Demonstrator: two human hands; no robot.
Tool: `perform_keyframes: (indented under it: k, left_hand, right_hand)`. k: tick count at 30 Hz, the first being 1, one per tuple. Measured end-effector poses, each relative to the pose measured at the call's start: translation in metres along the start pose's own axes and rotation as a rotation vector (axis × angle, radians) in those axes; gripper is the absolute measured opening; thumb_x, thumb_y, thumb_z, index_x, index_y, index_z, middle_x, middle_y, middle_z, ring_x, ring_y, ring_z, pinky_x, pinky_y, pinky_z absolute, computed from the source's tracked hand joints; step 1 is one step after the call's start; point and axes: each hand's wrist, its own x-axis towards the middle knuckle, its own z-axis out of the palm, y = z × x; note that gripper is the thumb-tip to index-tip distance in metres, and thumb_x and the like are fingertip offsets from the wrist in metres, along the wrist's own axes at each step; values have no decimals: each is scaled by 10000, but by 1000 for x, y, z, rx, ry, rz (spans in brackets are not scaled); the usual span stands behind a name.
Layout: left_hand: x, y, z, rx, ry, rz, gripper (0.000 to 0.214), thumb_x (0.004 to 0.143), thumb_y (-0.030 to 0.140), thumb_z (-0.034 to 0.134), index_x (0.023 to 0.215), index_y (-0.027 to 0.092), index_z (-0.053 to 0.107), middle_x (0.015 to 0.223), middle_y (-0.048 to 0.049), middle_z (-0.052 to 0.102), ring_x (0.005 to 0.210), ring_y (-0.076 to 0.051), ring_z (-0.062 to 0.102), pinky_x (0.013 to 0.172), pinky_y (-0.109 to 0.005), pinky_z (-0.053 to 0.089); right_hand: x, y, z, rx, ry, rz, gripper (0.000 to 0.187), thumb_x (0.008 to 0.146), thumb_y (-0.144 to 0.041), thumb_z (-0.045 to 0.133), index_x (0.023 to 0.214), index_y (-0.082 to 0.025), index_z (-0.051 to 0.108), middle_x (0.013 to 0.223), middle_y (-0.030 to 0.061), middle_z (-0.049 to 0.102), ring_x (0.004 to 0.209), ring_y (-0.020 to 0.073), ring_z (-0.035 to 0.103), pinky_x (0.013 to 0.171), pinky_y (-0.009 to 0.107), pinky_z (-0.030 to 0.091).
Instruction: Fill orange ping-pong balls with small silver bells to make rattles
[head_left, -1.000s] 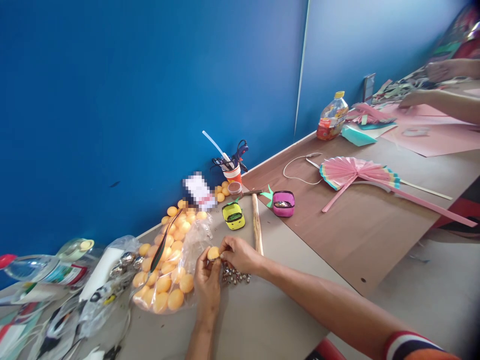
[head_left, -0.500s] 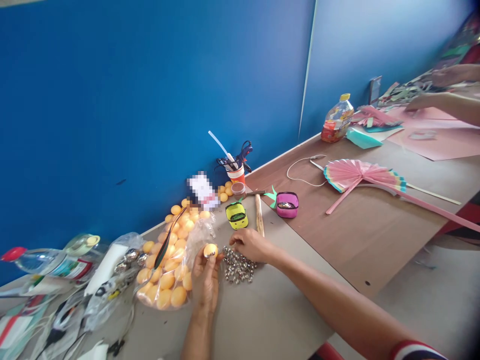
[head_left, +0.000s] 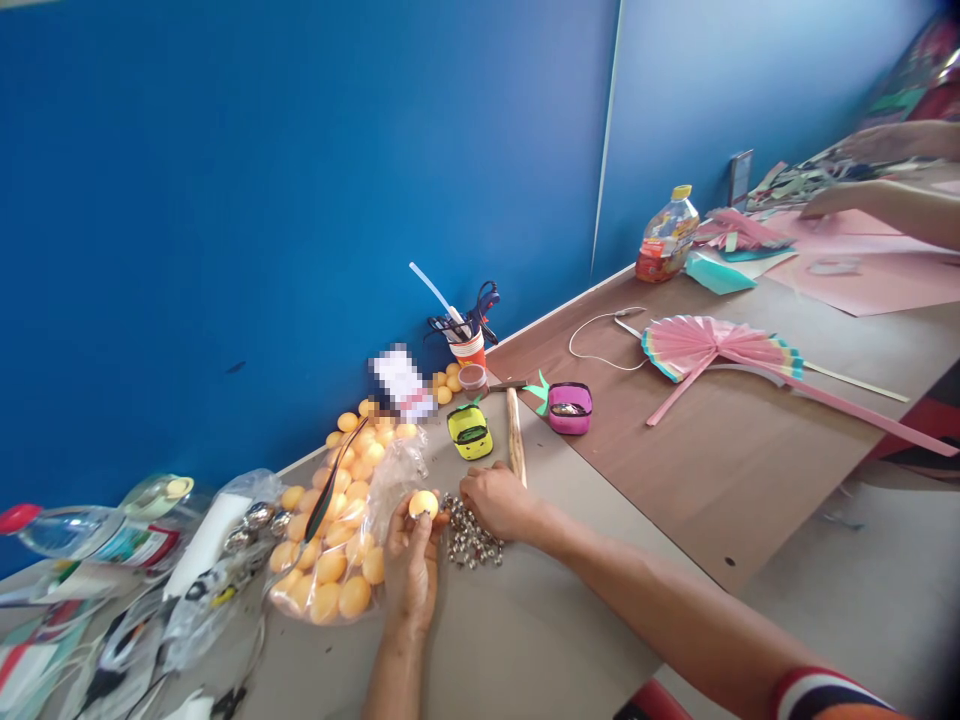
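Observation:
My left hand [head_left: 409, 570] is closed round an orange ping-pong ball [head_left: 424, 503], holding it upright between thumb and fingers just above the table. Beside it lies a heap of small shiny silver bells [head_left: 471, 545]. Over the right part of this heap is my right hand [head_left: 499, 500], its fingers curled down and bunched together at the bells. Whatever is between those fingertips is hidden. A clear plastic bag of orange balls [head_left: 330, 570] lies left of my left hand. Beyond my right hand rests a hammer [head_left: 516, 440] with a wooden handle.
A yellow pouch [head_left: 470, 432] and a purple pouch [head_left: 570, 408] flank the hammer. Behind stands a cup of tools [head_left: 469, 348]. Bottles, cables and plastic clutter the left. Rightward lie a pink paper fan [head_left: 720, 345], a juice bottle [head_left: 667, 240] and another person's arms [head_left: 885, 205].
My right hand has moved down and farther over the bells, covering more of them. My left hand keeps the ball, now tilted slightly differently. The other person's hands have shifted slightly.

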Motion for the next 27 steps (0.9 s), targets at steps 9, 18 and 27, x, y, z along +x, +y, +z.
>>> perform_keyframes:
  k: [9, 18, 27]
  left_hand:
    - [-1, 0, 2, -39, -24, 0, 455, 698, 362, 739, 1115, 250, 594, 1089, -49, 674, 862, -201, 664, 800, -362, 539]
    - [-3, 2, 4, -80, -30, -10, 390, 716, 317, 730, 1075, 225, 610, 1032, -42, 670, 892, -164, 643, 830, -313, 521]
    - [-4, 3, 5, -104, -35, -2, 306, 726, 300, 730, 1008, 225, 639, 958, -19, 666, 875, -145, 635, 790, -259, 521]
  right_hand:
    - [6, -4, 0, 982, 94, 216, 123, 717, -82, 489, 641, -179, 487, 696, -3, 650, 480, 76, 509, 475, 201, 343]
    - [6, -8, -1, 1680, -39, 203, 192, 682, -252, 650, 690, -179, 473, 559, -73, 564, 346, 35, 401, 382, 196, 235]
    - [6, -1, 4, 1846, -216, 139, 322, 580, -318, 807, 709, -121, 587, 620, -17, 628, 478, 74, 567, 519, 205, 410]
